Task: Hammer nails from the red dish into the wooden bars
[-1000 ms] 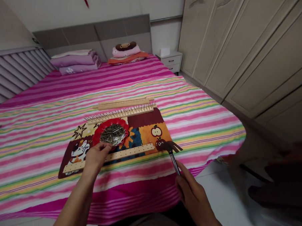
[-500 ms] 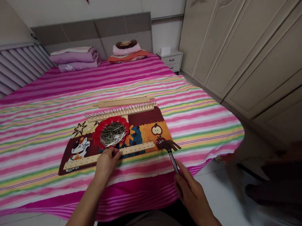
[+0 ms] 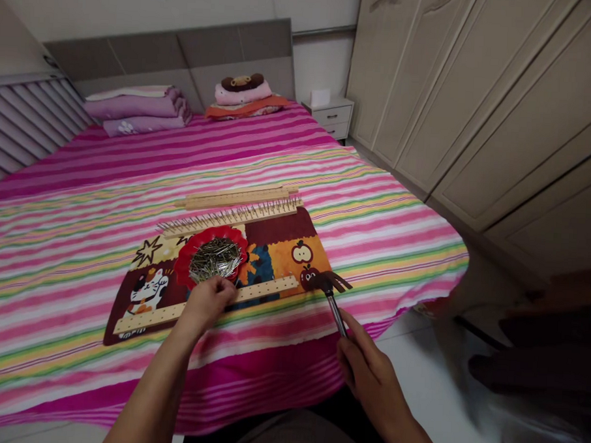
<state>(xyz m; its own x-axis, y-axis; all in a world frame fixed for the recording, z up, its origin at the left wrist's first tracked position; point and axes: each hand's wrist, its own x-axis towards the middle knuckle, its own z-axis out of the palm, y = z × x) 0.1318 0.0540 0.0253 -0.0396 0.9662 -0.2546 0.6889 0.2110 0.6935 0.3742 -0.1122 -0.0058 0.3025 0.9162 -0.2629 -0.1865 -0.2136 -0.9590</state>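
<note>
1. Gripping the claw hammer point(image 3: 337, 316) by its handle is the right hand point(image 3: 371, 372), fingers wrapped snugly round it. The head is out by the near right corner of the patterned mat point(image 3: 275, 230); can't tell if it's touching.
2. Left hand point(image 3: 207, 305) is at the near edge of the red bowl point(image 3: 183, 261), thumb and fingers pinched narrow. Honestly can't tell if there's a nail between them.
3. That bowl sits on the mat, loaded with a jumble of loose nails point(image 3: 216, 256).
4. Drilled strip point(image 3: 268, 288) lies slantwise along the mat's near side, dotted with small holes, partly hidden behind the left hand.
5. Just past the bowl: the nail-studded strip point(image 3: 237, 217), bristling pretty much end to end, with more wooden strips point(image 3: 238, 198) right behind.
6. Everything's on a striped bedcover point(image 3: 396, 252).
</note>
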